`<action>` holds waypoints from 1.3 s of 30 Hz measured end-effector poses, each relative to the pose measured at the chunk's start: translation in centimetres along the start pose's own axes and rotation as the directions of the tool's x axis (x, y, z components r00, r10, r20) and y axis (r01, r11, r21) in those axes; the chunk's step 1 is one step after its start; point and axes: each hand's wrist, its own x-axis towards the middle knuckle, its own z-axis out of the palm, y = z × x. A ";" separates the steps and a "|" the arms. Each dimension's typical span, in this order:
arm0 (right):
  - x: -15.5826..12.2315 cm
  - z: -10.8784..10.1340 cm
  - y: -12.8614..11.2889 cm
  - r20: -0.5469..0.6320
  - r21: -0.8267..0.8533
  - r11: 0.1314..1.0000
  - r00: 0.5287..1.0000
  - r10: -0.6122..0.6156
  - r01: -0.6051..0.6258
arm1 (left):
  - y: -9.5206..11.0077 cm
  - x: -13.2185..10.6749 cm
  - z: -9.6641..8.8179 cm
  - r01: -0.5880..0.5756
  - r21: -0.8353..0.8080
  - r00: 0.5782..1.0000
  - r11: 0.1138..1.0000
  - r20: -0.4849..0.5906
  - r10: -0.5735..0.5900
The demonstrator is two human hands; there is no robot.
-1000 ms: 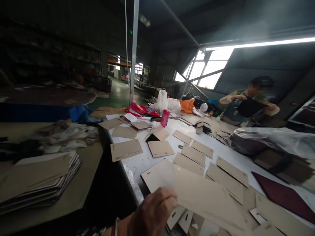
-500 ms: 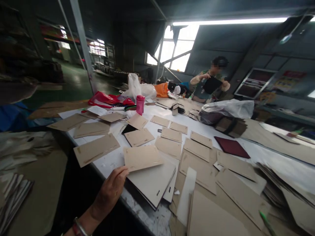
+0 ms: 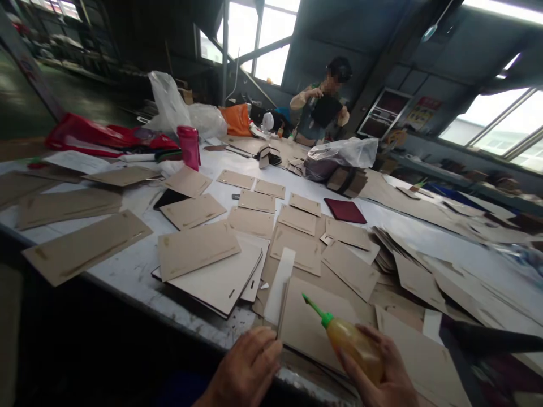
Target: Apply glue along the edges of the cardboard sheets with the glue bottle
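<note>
Head camera, looking down over the worktop [image 3: 127, 282], and it all hangs on the line of this squeeze bottle [image 3: 354, 347]! My right hand [image 3: 388, 373] has it, fingers wrapped around the body, and the long axis runs from my palm away and to the left, nozzle [image 3: 314, 308] leading. Straight under that nozzle lies the pile of boards [image 3: 302, 330], right at the near edge, spread between my two hands. Is the tip touching the top board or just above it? From this angle I can't tell.

Over on the other flank, my left hand [image 3: 246, 364] sits at the pile's left edge, fingers loosely curled, nothing seen in its grip; whether the fingertips touch the boards or stop just beside them, I can't say. So the left is nearer that edge, the right has the bottle, and the nozzle reaches across towards the left-hand side.

Now the looks of it: see-through body, amber inside, bright green cap and a slim green nozzle tapering to a darker tip. The boards below are flat, plain and tan, squared up fairly neatly. Just left of them a white strip [image 3: 280, 285] lies lengthwise, and beyond that a tan card [image 3: 199, 249] rests askew on paler slotted boards [image 3: 216, 282], brown smears near its edges.
</note>
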 end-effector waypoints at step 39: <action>0.4 -7.9 6.3 -0.062 -0.187 0.980 0.995 -0.073 0.060 | -0.4 -0.9 3.9 0.053 0.009 0.995 0.999 0.086 -0.054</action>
